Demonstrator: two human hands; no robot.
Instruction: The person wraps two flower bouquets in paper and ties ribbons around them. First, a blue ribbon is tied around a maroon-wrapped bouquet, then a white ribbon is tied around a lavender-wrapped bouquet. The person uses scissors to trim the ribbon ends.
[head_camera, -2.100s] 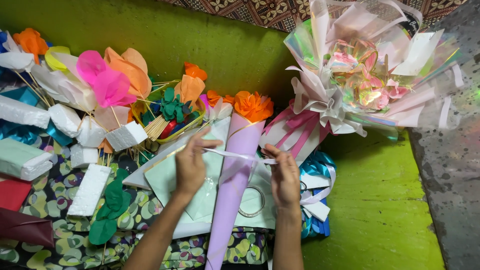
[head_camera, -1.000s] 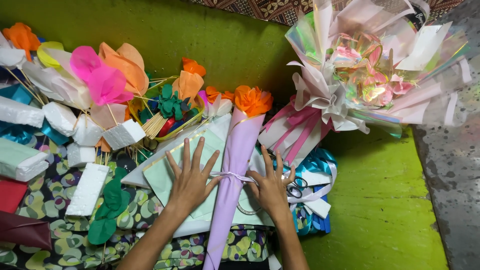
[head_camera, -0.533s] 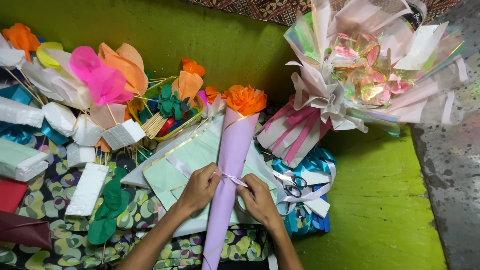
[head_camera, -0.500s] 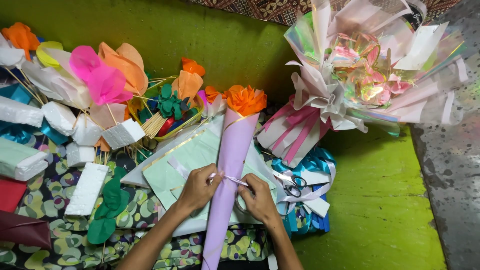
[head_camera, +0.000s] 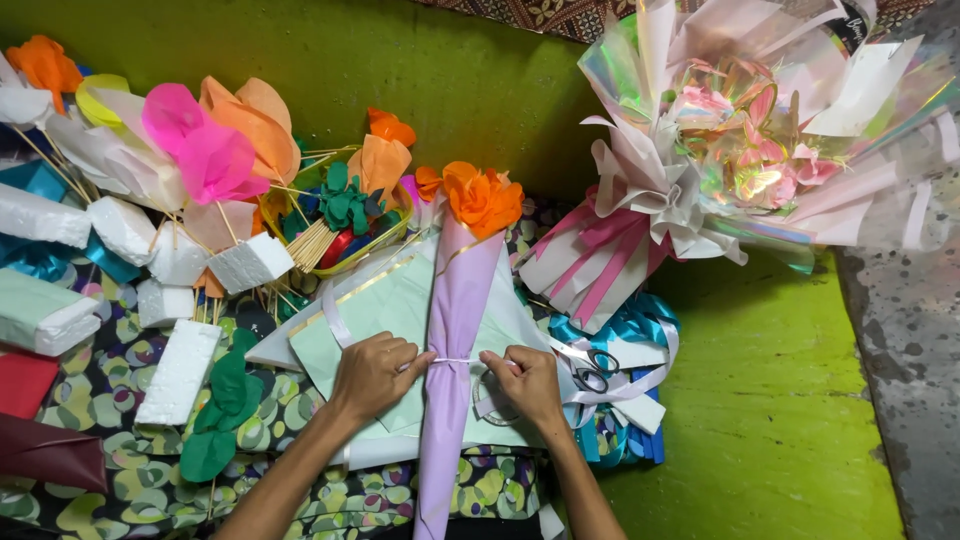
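Note:
A lilac paper cone lies upright in the middle of the view, with an orange paper flower at its top. A thin white ribbon crosses the cone's waist. My left hand pinches one ribbon end on the left of the cone. My right hand pinches the other end on the right. Under the cone lie pale green wrapping sheets.
Scissors lie just right of my right hand on blue and white ribbon. A large pink iridescent bouquet fills the upper right. Paper flowers on sticks, foam blocks and green paper leaves crowd the left.
My hands went from lying flat with spread fingers on the wrap to closing in on the cone, and now each pinches a ribbon end, drawn taut across the cone.

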